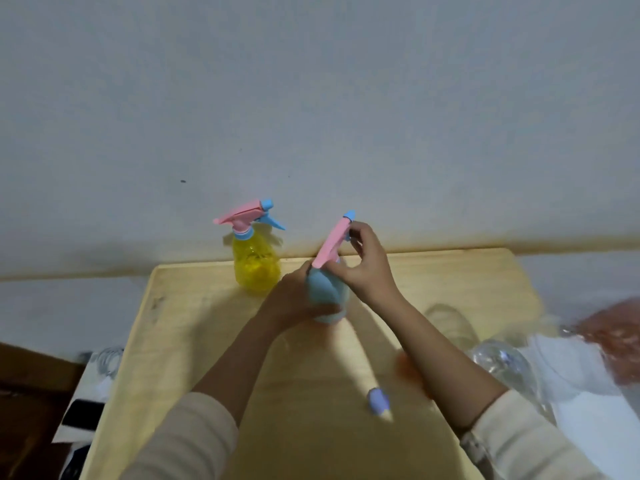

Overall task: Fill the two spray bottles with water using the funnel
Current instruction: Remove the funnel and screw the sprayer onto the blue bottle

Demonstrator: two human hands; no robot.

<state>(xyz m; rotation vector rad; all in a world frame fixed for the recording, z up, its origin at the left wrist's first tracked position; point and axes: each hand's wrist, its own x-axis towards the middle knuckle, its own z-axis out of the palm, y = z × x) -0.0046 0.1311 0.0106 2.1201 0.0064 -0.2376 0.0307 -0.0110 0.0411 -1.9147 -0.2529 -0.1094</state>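
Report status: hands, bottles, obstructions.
Left hand grips blue bottle; right hand pinches its pink spray head. Yellow bottle upright behind, head on. Nothing blocking.

— What carries everything?
— A pale wooden worktop (pixel 194 341), its far edge close against the wall.
— What stands on it?
— A yellow spray bottle (pixel 257 265), upright near the far edge, with its pink and blue head on. Just right of it is a blue spray bottle (pixel 325 289), tilted. The left hand (pixel 298 301) grips its body and the right hand (pixel 367 268) pinches its pink spray head (pixel 330 244). I cannot tell whether its base touches the wood.
— And nearer?
— A small blue piece (pixel 379 401), blurred, lies alone on the wood. An orange blur (pixel 407 367) shows beside the right forearm. A clear plastic bottle (pixel 498 362) lies at the right edge.
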